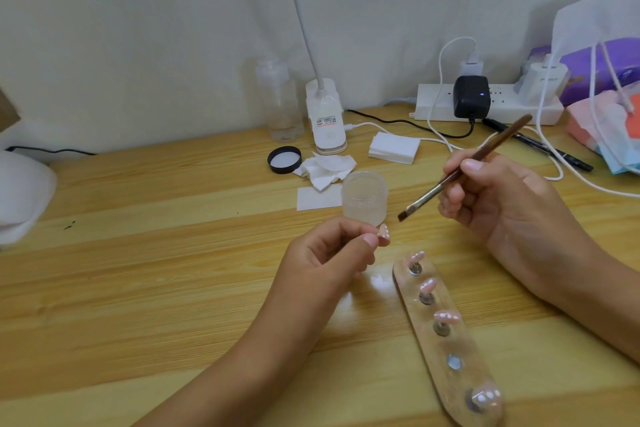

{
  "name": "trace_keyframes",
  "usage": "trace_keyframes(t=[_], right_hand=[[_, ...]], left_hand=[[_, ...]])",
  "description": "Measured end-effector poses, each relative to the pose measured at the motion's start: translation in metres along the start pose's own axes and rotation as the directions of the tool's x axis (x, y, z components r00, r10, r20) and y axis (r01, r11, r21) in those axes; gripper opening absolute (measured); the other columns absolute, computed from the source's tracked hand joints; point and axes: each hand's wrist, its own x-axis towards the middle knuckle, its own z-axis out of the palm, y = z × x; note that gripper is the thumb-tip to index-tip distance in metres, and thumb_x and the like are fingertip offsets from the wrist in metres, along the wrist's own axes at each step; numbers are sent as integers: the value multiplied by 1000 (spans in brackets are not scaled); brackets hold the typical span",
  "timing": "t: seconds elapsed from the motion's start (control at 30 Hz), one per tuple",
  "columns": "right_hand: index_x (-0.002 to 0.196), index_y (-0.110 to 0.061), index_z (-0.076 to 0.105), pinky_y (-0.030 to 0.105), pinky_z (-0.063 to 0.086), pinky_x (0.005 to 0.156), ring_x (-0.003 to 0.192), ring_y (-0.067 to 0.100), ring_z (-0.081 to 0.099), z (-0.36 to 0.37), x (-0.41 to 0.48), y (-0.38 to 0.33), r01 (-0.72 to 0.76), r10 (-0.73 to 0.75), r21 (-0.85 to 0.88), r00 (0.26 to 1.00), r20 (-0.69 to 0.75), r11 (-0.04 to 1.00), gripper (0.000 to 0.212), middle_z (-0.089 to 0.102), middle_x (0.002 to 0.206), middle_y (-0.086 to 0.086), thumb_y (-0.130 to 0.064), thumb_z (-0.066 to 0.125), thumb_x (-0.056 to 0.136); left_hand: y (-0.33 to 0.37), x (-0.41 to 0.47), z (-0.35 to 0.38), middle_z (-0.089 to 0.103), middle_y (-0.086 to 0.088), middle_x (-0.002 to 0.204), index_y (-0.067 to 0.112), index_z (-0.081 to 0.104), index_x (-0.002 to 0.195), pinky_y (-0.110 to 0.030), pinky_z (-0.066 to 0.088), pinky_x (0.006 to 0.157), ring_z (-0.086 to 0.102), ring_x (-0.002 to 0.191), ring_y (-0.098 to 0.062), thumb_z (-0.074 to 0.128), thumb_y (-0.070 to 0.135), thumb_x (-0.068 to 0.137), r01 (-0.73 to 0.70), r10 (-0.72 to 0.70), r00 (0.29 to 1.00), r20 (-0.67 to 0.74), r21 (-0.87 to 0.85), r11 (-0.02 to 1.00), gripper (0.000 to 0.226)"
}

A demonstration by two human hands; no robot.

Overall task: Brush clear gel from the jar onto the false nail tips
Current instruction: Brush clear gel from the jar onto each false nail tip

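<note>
While my left hand (332,253) pinches one nail tip (383,231) just beside the jar (363,199) and my right hand (491,198) grips the brush (460,170), I judge a light dip and thin strokes best.

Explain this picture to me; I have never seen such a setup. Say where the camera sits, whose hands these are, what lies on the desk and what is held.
No machine here: a person works with bare hands, and the one camera sits on their head, looking forward and down. The left hand pinches a pink false nail tip. The right hand holds a brush, its bristles in the air near the frosted jar on the wooden desk. Nearer lies a clear holder strip with four more tips and one bare post. Further back are a black lid, a crumpled wipe and a power strip.
</note>
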Motion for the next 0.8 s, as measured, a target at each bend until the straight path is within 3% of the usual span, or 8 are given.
trace_keyframes(t=[0.23,0.4,0.6,0.8], right_hand=[[78,-24,75,19,51,61,59,12,57,6,-6,0,2,6,-107,997,80,994,22,60,61,2,-23,54,86],[82,-23,75,20,52,64,64,11,61,6,-8,0,47,-41,-134,998,53,990,18,64,66,2,-24,58,86],[78,-26,77,19,53,63,61,9,61,5,-6,-1,70,-73,-106,997,-27,992,19,64,64,0,-24,62,90],[77,-25,74,20,51,60,58,12,58,5,-8,-2,55,-45,-113,995,88,992,21,61,60,1,-21,55,87]], left_hand=[[5,-4,3,68,15,71,18,71,77,-7,43,62,55,64,5,63,22,79,-18,18,1000,-5,50,999,9],[7,-3,4,66,16,68,12,70,79,-7,42,62,55,64,6,65,9,89,-16,16,1000,3,74,997,11],[8,-5,5,64,14,67,16,71,77,-9,42,61,52,60,4,63,23,80,-14,12,1000,21,87,996,11],[9,-6,6,62,19,60,13,69,78,-6,40,59,51,57,7,61,21,81,-12,8,999,41,88,996,11]])
